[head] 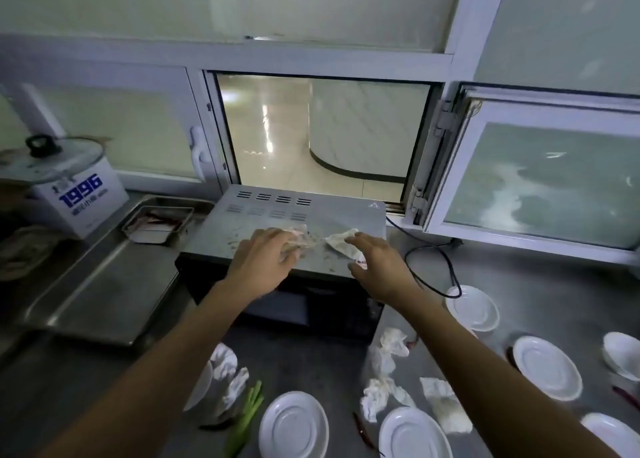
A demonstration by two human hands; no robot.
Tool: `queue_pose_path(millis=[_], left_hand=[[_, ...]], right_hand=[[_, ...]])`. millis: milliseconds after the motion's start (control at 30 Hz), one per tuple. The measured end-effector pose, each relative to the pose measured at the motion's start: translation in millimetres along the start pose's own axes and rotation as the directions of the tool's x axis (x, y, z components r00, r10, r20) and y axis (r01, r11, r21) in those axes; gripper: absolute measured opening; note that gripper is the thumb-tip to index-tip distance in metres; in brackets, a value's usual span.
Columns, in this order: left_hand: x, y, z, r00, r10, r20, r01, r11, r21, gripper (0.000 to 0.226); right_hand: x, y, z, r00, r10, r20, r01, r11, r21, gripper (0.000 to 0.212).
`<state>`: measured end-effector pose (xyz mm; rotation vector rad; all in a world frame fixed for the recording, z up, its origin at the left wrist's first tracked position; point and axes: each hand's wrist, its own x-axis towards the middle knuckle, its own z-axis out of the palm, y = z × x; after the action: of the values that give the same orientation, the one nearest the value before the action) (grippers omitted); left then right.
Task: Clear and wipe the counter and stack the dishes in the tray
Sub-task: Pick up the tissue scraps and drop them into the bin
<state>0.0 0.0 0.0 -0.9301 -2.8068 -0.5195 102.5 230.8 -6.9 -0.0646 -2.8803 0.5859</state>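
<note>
Centrally, a microwave point(284, 229) is seen, its grey top strewn with crumbs and crumpled paper. The left hand point(263, 260) is laid on that top, fingers curled around a crumpled tissue point(298, 239). The right hand point(377, 267) is held just above the top, fingers spread and relaxed, over a second tissue point(341, 243); contact with it cannot be told.

At left of the frame, a large steel tray point(100, 284) is set on the counter point(311, 371), with a smaller tray point(157, 222) behind it and a lidded pot point(52, 159) on a white box point(79, 201) in the upper left.

Along the lower and right edges, white plates point(293, 426) point(414, 437) point(547, 367) point(472, 307) and a bowl point(621, 353) are spread on the counter, among more crumpled tissues point(381, 388), green onion point(247, 412) and a red chilli point(362, 430). A black cord point(433, 249) is looped beside the microwave.
</note>
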Motion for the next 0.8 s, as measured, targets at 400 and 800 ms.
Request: queue_pose_path(millis=[400, 800], left_hand=[[43.9, -31.7, 32.7, 0.993, 0.082, 0.088, -0.093, 0.988, 0.126, 0.043], [54.5, -41.7, 25.6, 0.983, 0.124, -0.136, -0.125, 0.992, 0.002, 0.019]], right_hand=[[45.0, -0.5, 30.0, 0.993, 0.114, 0.003, -0.114, 0.989, -0.092, 0.046], [61.6, 7.8, 43.2, 0.972, 0.141, -0.187, -0.135, 0.99, 0.044, 0.027]])
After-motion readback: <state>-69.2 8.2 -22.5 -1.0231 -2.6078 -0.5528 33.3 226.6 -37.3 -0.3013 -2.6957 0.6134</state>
